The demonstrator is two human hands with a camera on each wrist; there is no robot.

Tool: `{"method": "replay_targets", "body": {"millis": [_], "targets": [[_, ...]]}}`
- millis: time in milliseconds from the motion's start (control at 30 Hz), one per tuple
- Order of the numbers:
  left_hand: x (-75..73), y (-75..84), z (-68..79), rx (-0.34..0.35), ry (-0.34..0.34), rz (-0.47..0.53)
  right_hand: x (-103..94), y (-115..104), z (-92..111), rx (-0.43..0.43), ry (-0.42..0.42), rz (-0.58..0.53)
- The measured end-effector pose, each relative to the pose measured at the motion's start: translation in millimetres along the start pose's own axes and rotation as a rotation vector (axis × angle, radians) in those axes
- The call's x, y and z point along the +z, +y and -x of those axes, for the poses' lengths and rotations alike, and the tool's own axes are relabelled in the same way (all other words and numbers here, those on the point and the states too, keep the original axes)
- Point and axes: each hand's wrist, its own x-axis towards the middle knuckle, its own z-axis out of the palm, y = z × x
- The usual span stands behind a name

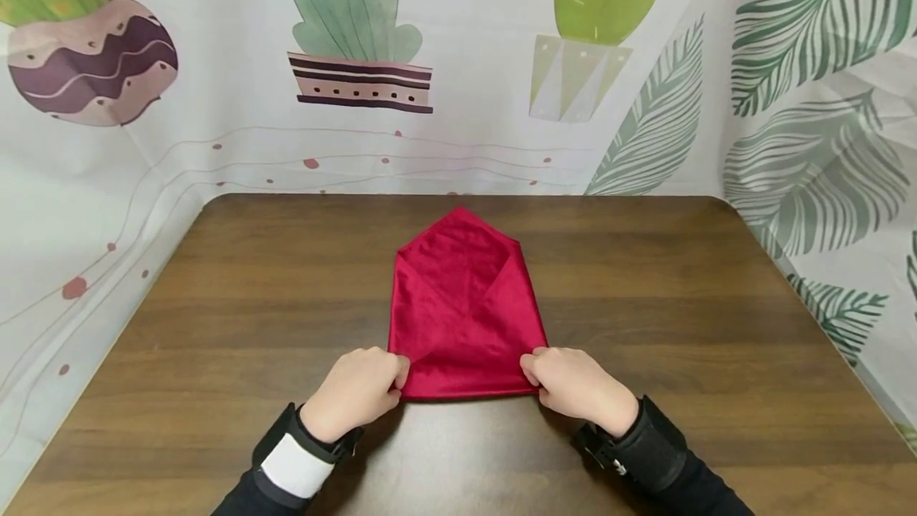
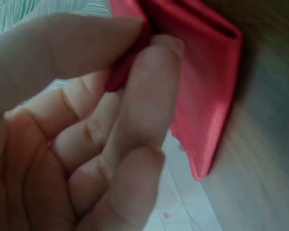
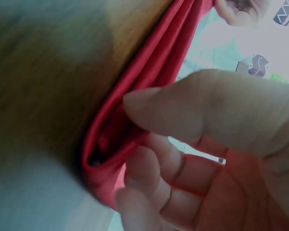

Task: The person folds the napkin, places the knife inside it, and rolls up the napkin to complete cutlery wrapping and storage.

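Centrally, a folded crimson satin cloth (image 1: 466, 325) is lying on a brown wood-grain table (image 1: 272, 285), its pointed end facing away from the person. It is looking light, soft and probably slippery, so its layered near corners are seeming the surest places to hold. The left hand (image 1: 358, 388) is pinching the near left corner between thumb and fingers; the right hand (image 1: 582, 385) is pinching the near right one likewise. Behind the table, a white fabric backdrop (image 1: 487, 122) is hanging, showing printed potted cacti (image 1: 351, 14) and, rightward, green leaves (image 1: 817, 173)
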Motion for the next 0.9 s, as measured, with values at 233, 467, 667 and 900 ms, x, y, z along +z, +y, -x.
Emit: {"method": "replay_targets", "body": {"millis": [233, 467, 667, 900], "targets": [[2.6, -1.1, -1.5, -0.09, 0.005, -0.014, -3.2, 1, -2, -0.035, 0.018, -0.011], [3.2, 0.3, -1.8, -0.123, -0.002, -0.037, -2.2, -7, -4, -0.06, 0.07, 0.062], [8.6, 9.0, 0.6, -0.072, 0.052, -0.198, 3.0, -24, -6, -0.095, 0.113, 0.216], [24.7, 21.1, -4.9, 0.151, 0.236, -0.42, 9.9, -36, -6, -0.154, 0.165, 0.423]]}}
